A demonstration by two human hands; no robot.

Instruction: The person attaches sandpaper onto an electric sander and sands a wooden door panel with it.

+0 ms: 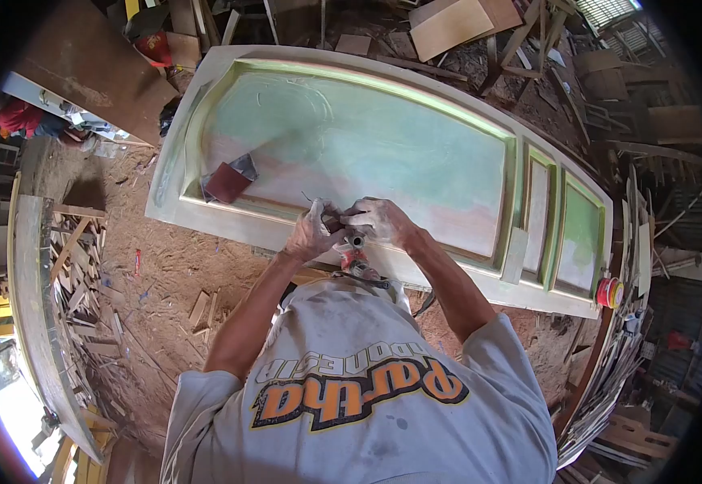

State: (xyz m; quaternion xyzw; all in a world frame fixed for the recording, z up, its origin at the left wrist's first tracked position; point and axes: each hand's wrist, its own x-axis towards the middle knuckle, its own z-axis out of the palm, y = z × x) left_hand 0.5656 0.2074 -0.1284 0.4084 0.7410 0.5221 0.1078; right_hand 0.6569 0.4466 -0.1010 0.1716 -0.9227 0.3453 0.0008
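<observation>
My left hand [313, 232], dusty with white powder, is closed with its fingers bent at the near edge of a large wooden door [375, 153]. Beside it my right hand [381, 223] is also closed, fingertips almost meeting the left's. Between them shows a small dark brown piece [332, 223], gripped by both; its kind is partly hidden by the fingers. Just below the hands is a round metal tube end [357, 240] with a red part [353, 258] under it. A dark red sheet like sandpaper [228, 183] lies on the door's panel, over a grey crumpled piece [244, 166].
A red and yellow tin [609, 292] stands at the door's right end. Wood scraps [85, 274] and a long board [32, 306] lie at left. Stacked offcuts [456, 28] are behind the door. A person in red [20, 118] is at far left.
</observation>
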